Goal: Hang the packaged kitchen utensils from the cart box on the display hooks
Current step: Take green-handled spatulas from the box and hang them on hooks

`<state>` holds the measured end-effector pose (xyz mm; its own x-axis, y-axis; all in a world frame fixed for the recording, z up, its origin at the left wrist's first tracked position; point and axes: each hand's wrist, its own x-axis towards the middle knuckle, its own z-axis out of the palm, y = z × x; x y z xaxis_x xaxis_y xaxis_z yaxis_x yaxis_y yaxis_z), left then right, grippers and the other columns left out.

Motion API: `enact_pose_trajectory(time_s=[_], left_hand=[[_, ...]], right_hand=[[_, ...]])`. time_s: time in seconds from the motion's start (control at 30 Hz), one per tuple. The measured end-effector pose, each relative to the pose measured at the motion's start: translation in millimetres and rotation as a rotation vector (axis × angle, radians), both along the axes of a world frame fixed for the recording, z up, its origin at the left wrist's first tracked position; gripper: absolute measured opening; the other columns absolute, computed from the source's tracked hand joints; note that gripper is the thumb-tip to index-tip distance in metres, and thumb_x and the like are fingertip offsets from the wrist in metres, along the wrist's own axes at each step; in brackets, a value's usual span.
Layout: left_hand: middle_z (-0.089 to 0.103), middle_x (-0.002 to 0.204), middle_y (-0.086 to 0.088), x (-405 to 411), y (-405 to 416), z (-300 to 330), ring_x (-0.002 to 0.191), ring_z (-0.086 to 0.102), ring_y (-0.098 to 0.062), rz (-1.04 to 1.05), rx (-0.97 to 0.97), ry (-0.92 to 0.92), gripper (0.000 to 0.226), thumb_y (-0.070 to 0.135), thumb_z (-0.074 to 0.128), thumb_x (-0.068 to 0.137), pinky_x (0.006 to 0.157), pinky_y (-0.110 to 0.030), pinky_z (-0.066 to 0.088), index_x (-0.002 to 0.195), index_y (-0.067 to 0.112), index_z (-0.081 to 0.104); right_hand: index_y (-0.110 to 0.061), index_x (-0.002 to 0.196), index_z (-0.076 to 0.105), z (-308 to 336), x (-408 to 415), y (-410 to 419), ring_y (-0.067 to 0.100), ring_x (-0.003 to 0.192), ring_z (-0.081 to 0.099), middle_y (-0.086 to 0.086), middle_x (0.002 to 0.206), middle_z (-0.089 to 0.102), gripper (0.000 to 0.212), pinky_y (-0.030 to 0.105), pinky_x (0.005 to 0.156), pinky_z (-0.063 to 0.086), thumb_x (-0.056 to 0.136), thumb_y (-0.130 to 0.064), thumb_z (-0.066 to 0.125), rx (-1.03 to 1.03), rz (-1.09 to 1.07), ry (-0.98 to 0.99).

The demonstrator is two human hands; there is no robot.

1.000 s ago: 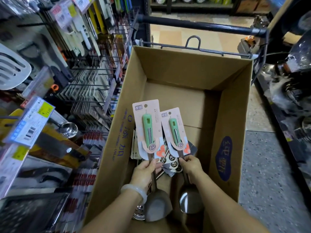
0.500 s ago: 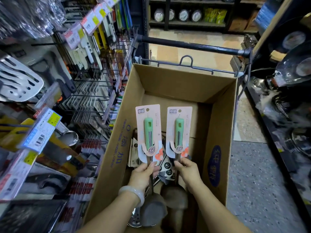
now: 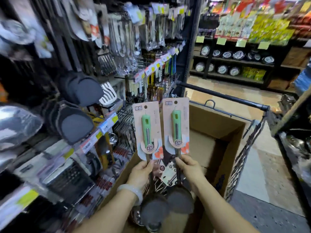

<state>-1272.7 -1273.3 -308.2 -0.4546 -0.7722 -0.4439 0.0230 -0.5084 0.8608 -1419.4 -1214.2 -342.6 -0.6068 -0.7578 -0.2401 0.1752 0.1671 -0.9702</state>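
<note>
Left hand (image 3: 140,172) and right hand (image 3: 188,169) each grip the metal shaft of a green-handled carded ladle (image 3: 148,132) (image 3: 175,126), holding both upright side by side above the cardboard box (image 3: 225,132) in the cart (image 3: 223,96).

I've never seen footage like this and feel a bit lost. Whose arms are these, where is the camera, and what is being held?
The camera sits on a person's head and looks down at their own arms in a shop aisle. The left hand grips the stem of one packaged utensil, a green-handled one on a pink card; the right hand grips a matching second utensil. Below them stands an open cardboard box in a cart. The display hooks with hanging goods are on the left.
</note>
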Motion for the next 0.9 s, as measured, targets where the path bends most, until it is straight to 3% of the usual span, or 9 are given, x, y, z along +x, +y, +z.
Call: enact_pose_trajectory(time_s=[0.13, 0.23, 0.27, 0.33, 0.4, 0.5, 0.63, 0.8, 0.9], left_hand=[[0.065, 0.086, -0.009, 45, 27, 33, 0.077, 0.062, -0.019, 0.161, -0.076, 0.029, 0.021, 0.015, 0.045, 0.096, 0.065, -0.021, 0.054, 0.105, 0.0, 0.056], [0.069, 0.091, -0.003, 87, 47, 56, 0.089, 0.065, -0.02, 0.247, -0.149, -0.001, 0.023, 0.022, 0.046, 0.096, 0.092, -0.036, 0.047, 0.107, 0.007, 0.059], [0.069, 0.091, -0.003, 103, 54, 64, 0.089, 0.065, -0.02, 0.285, -0.158, 0.007, 0.023, 0.023, 0.046, 0.096, 0.091, -0.039, 0.048, 0.107, 0.008, 0.06], [0.068, 0.088, -0.005, 136, 68, 80, 0.083, 0.065, -0.018, 0.375, -0.167, 0.052, 0.022, 0.021, 0.047, 0.095, 0.068, -0.03, 0.056, 0.106, 0.007, 0.058], [0.067, 0.085, -0.005, 170, 83, 96, 0.075, 0.065, -0.015, 0.458, -0.2, 0.068, 0.02, 0.019, 0.046, 0.096, 0.055, -0.022, 0.054, 0.104, 0.006, 0.058], [0.064, 0.08, -0.006, 221, 104, 118, 0.062, 0.066, -0.009, 0.577, -0.262, 0.083, 0.016, 0.015, 0.045, 0.095, 0.055, -0.018, 0.054, 0.092, 0.006, 0.058], [0.065, 0.081, -0.008, 286, 132, 143, 0.077, 0.063, -0.019, 0.726, -0.33, 0.075, 0.017, 0.013, 0.046, 0.095, 0.07, -0.026, 0.053, 0.089, 0.005, 0.06], [0.069, 0.089, -0.006, 367, 166, 165, 0.082, 0.066, -0.016, 0.819, -0.382, -0.005, 0.019, 0.017, 0.047, 0.095, 0.068, -0.022, 0.055, 0.099, 0.005, 0.061], [0.07, 0.101, -0.006, 412, 186, 176, 0.091, 0.067, -0.015, 0.841, -0.409, -0.075, 0.018, 0.022, 0.048, 0.095, 0.081, -0.029, 0.053, 0.099, 0.01, 0.061]], right_hand=[[0.007, 0.084, 0.064, 38, 34, 5, 0.018, 0.074, 0.052, 0.011, 0.076, 0.058, 0.014, 0.031, 0.071, 0.041, 0.09, -0.003, 0.056, -0.073, 0.217, 0.067], [0.005, 0.082, 0.061, 66, 70, 5, 0.017, 0.071, 0.047, 0.009, 0.072, 0.052, 0.014, 0.03, 0.068, 0.037, 0.09, -0.005, 0.056, -0.136, 0.357, 0.113], [0.004, 0.079, 0.061, 74, 84, 5, 0.014, 0.068, 0.047, 0.007, 0.069, 0.051, 0.014, 0.027, 0.065, 0.038, 0.09, -0.004, 0.057, -0.16, 0.394, 0.13], [0.003, 0.075, 0.061, 87, 115, 1, 0.007, 0.063, 0.048, 0.0, 0.064, 0.054, 0.016, 0.021, 0.063, 0.04, 0.089, -0.004, 0.059, -0.202, 0.454, 0.187], [-0.007, 0.07, 0.065, 100, 150, -2, 0.006, 0.063, 0.052, -0.011, 0.06, 0.061, 0.02, 0.024, 0.067, 0.041, 0.089, -0.006, 0.059, -0.208, 0.541, 0.222], [-0.013, 0.069, 0.068, 116, 206, -5, 0.016, 0.068, 0.052, -0.003, 0.065, 0.063, 0.023, 0.035, 0.069, 0.038, 0.09, -0.01, 0.058, -0.236, 0.68, 0.199], [-0.009, 0.07, 0.063, 141, 282, 2, 0.02, 0.074, 0.053, 0.005, 0.073, 0.06, 0.021, 0.036, 0.072, 0.04, 0.09, -0.018, 0.059, -0.297, 0.842, 0.222], [-0.013, 0.07, 0.062, 170, 374, 22, 0.005, 0.06, 0.058, -0.002, 0.068, 0.064, 0.023, 0.019, 0.059, 0.043, 0.091, -0.008, 0.056, -0.353, 0.958, 0.063], [0.002, 0.083, 0.062, 188, 422, 36, 0.019, 0.072, 0.054, 0.013, 0.076, 0.058, 0.013, 0.031, 0.07, 0.043, 0.092, -0.003, 0.053, -0.402, 1.039, 0.04]])
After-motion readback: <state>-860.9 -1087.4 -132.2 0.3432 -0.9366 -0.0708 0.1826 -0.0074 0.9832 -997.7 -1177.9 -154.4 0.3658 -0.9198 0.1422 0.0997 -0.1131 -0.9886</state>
